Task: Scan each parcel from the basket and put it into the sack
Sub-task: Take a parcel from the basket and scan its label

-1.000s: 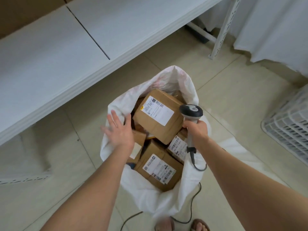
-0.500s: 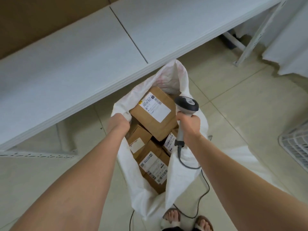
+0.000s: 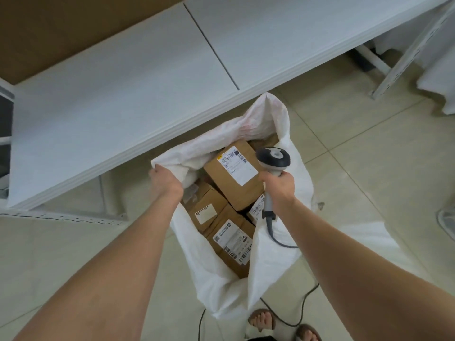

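Sack (image 3: 221,279) swallows fingers of gripping left hand (image 3: 165,181); right hand (image 3: 279,187) clasps scanner (image 3: 272,157).

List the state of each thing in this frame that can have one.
sack: mouth open, parcels inside.
left hand: grips the sack's rim.
right hand: grips the scanner's handle.
scanner: held head-up over the sack, cable attached.
top parcel: lying tilted in the sack, label up.
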`<state>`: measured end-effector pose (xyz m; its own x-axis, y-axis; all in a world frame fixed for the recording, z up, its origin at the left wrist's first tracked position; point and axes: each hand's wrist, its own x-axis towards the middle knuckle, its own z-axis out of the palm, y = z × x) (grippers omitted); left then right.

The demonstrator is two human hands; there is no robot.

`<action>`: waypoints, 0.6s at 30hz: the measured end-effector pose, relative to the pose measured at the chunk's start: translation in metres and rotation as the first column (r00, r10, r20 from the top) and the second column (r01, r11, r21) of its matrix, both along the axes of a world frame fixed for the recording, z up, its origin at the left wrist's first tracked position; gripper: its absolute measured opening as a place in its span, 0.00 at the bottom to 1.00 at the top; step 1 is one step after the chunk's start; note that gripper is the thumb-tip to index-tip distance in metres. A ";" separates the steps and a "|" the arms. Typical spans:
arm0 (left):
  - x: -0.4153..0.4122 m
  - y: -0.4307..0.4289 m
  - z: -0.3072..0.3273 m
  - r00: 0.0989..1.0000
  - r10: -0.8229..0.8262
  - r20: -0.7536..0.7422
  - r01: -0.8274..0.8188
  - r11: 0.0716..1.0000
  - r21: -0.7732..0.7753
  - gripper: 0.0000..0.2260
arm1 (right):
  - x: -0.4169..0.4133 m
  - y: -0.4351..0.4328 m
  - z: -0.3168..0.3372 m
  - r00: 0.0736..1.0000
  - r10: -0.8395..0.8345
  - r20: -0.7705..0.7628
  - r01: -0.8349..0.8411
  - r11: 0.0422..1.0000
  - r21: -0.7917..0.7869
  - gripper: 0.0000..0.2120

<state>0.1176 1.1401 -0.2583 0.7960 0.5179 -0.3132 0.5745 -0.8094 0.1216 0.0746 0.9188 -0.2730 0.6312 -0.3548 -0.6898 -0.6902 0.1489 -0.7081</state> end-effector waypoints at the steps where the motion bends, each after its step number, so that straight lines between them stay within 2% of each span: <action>1: 0.004 0.008 0.002 1.000 0.006 -0.005 -0.006 0.999 0.046 0.22 | 0.003 0.005 0.003 1.000 0.004 0.018 -0.004 1.000 -0.006 0.07; 3: 0.011 0.017 0.002 0.999 0.025 -0.020 -0.023 0.995 0.101 0.23 | 0.010 0.009 0.004 0.999 0.023 0.035 -0.021 0.998 -0.058 0.04; 4: 0.013 0.019 0.000 0.997 0.041 -0.058 -0.037 0.996 0.076 0.23 | 0.011 0.008 0.000 0.999 0.030 0.026 -0.028 0.995 -0.091 0.03; 8: 0.007 0.003 -0.018 0.965 -0.069 -0.254 0.066 0.998 -0.022 0.25 | 0.005 0.000 -0.015 0.999 0.022 -0.038 -0.028 0.990 -0.138 0.05; 14: 0.003 -0.025 0.000 0.963 -0.058 -0.265 0.047 0.998 -0.049 0.29 | -0.006 -0.015 0.002 0.992 0.076 -0.097 -0.090 0.985 -0.150 0.09; 18: -0.004 -0.042 0.031 0.964 -0.108 -0.243 0.088 0.992 -0.089 0.23 | -0.017 -0.023 0.035 0.992 0.087 -0.092 -0.098 0.988 -0.116 0.08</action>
<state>0.1139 1.0977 -0.2274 0.7347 0.4080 -0.5419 0.5129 -0.8570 0.0502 0.0576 0.8959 -0.2380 0.6050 -0.3807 -0.6993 -0.7565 -0.0008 -0.6540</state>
